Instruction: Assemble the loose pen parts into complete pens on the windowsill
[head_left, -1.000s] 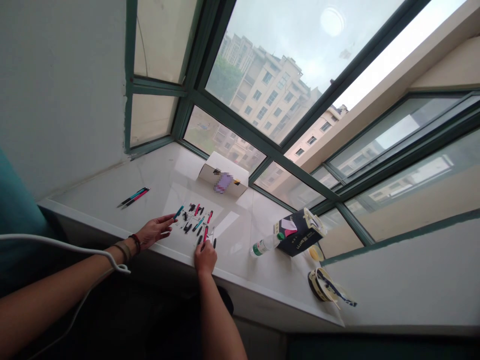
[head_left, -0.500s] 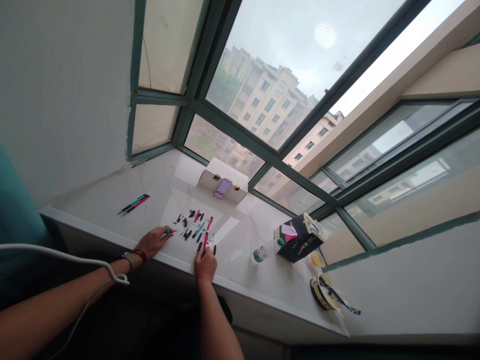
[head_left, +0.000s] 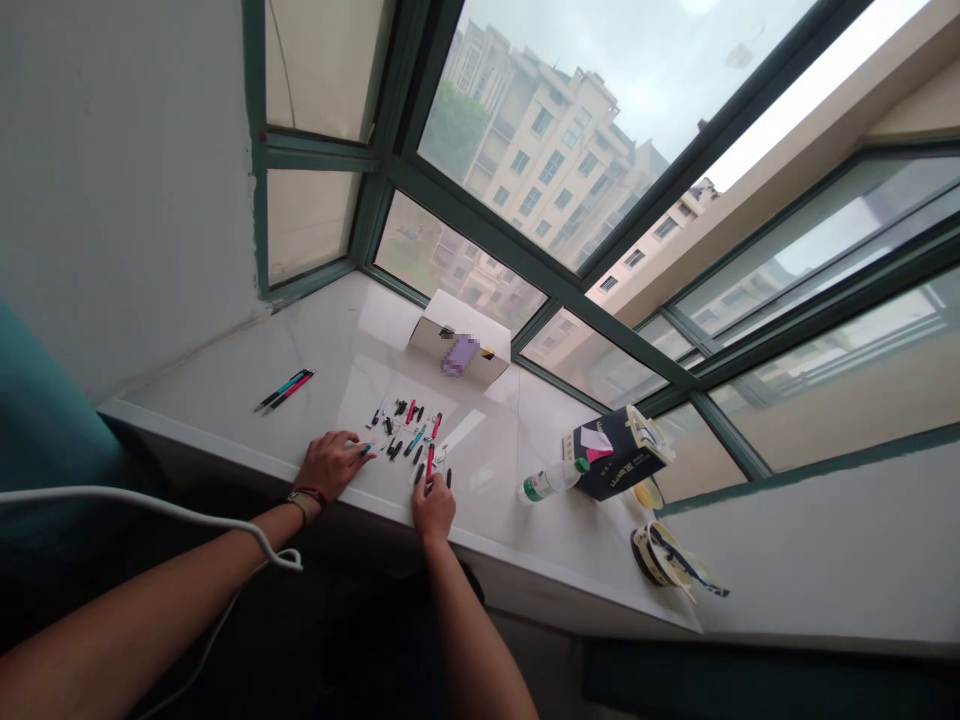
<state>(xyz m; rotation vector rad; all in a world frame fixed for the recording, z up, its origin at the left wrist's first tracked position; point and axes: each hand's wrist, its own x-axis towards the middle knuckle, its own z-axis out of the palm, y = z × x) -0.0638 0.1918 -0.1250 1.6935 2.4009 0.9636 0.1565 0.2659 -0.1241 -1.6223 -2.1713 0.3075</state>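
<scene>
My left hand [head_left: 328, 468] rests at the counter's front edge, its fingers pinched on a small blue pen part [head_left: 366, 450]. To its right, my right hand [head_left: 434, 508] is closed around the lower end of a pink pen barrel [head_left: 430, 460], which points away from me. Between and beyond the hands lie several loose pen parts, among them a teal barrel [head_left: 415, 440], another pink barrel [head_left: 437, 426] and short black pieces [head_left: 395, 451]. Two whole-looking pens, one teal [head_left: 280, 390] and one pink [head_left: 292, 391], lie side by side farther left.
An open white box [head_left: 480, 325] stands by the window, a blurred purple item [head_left: 460, 355] at its front. Right of my hands are a plastic bottle [head_left: 551, 482], a dark tissue box [head_left: 619, 455] and a round container [head_left: 654, 556]. A white cable [head_left: 165, 503] crosses the lower left.
The view has shifted, so the counter sits higher and farther right. My left fingers with the blue part have moved slightly toward the loose parts. My right hand keeps the pink barrel.
</scene>
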